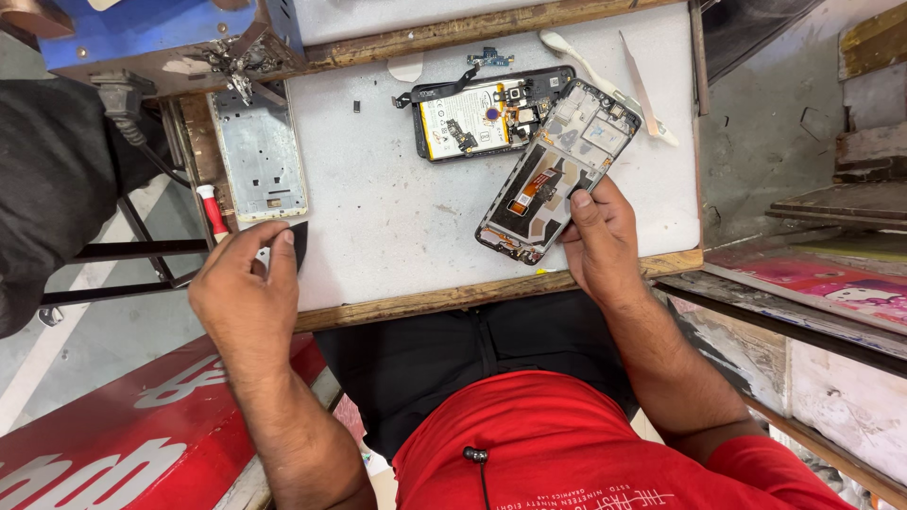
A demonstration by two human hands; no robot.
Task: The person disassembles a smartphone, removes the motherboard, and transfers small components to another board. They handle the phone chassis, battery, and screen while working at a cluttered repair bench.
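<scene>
- Phone frame (557, 170), stripped and lying slantwise on the white tabletop (378, 208), has its lower edge held by the right hand (597, 241); the thumb presses on its inner face and the other fingers curl beneath its edge, so the fingers are pinching the frame.
- Inside the frame, just above the right thumb, sit an orange flex strip and bare grey metal plates.
- Left hand (248, 293) is at the near left corner of the tabletop, its thumb and forefinger pressed together on a small black triangular piece (299, 246), which looks like a plastic pick.
- Just above the left fingers lies a silver metal phone plate (260, 151), flat on the tabletop edge; a red-handled tool (213, 210) lies just to the left of it.
- Well above the right fingers, touching the frame's upper end, lies an opened phone body (477, 115) with its battery and circuit board showing.
- Beyond it rests a small blue circuit part (488, 59), and to the right of the frame's top lie a white spudger (605, 85) and thin tweezers (639, 85).
- A blue machine (151, 33) stands at the far left corner.
</scene>
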